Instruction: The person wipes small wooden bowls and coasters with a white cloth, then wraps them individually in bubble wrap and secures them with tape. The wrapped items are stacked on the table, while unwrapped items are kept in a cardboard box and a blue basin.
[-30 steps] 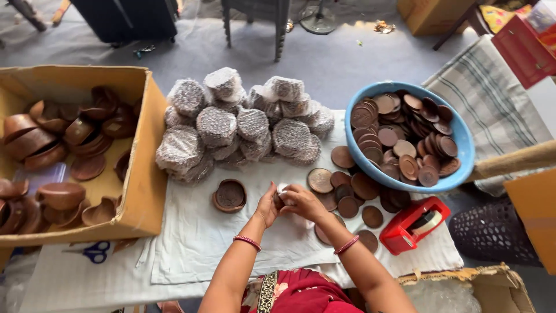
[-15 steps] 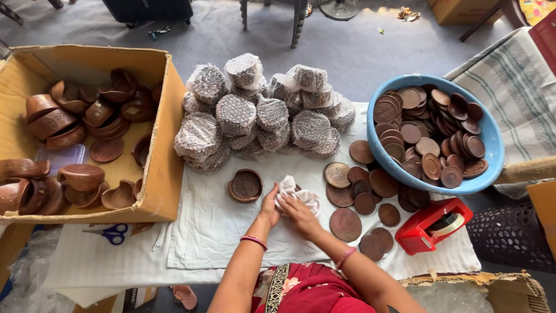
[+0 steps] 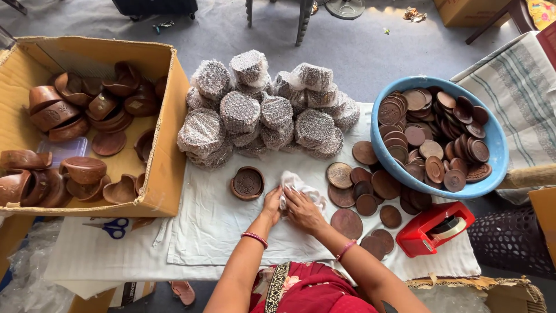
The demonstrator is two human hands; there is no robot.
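Both hands meet at the middle of the white cloth (image 3: 220,226) on the table: the left hand (image 3: 271,204) and the right hand (image 3: 302,210) are closed around a crumpled white wrapping (image 3: 298,184), which lies between a small brown round dish (image 3: 247,182) and loose brown discs (image 3: 362,191). Wrapped bundles (image 3: 260,110) are piled just beyond, a blue bowl of discs (image 3: 492,174) sits to the right, and a cardboard box (image 3: 168,174) to the left.

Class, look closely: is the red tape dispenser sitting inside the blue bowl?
No, the red tape dispenser stands on the white cloth below the blue bowl, outside its rim.
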